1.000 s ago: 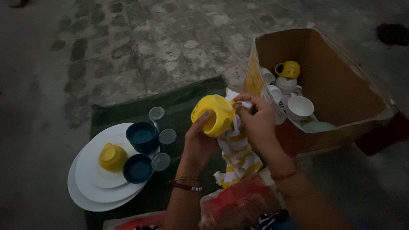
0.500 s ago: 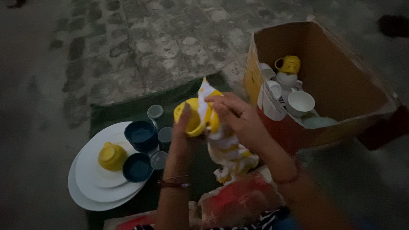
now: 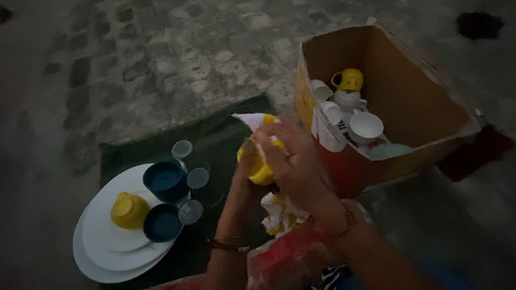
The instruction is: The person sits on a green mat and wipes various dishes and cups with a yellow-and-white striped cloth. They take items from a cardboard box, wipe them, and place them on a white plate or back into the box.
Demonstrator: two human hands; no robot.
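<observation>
Gripping a yellow cup (image 3: pixel 261 172) above the green mat's (image 3: pixel 223 141) middle, both the left hand (image 3: pixel 246 171) and right hand (image 3: pixel 293 164) are seemingly pressing a cloth (image 3: pixel 257 120) around it, beside a cardboard box (image 3: pixel 418 97) holding white and yellow cups (image 3: pixel 349 109).

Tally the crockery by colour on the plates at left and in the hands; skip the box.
Yellow cups: 2, one upturned on the white plates, one in the hands
Dark blue bowls: 2
White plates: about 3, stacked
Small clear glasses: 3
Total: about 10
</observation>
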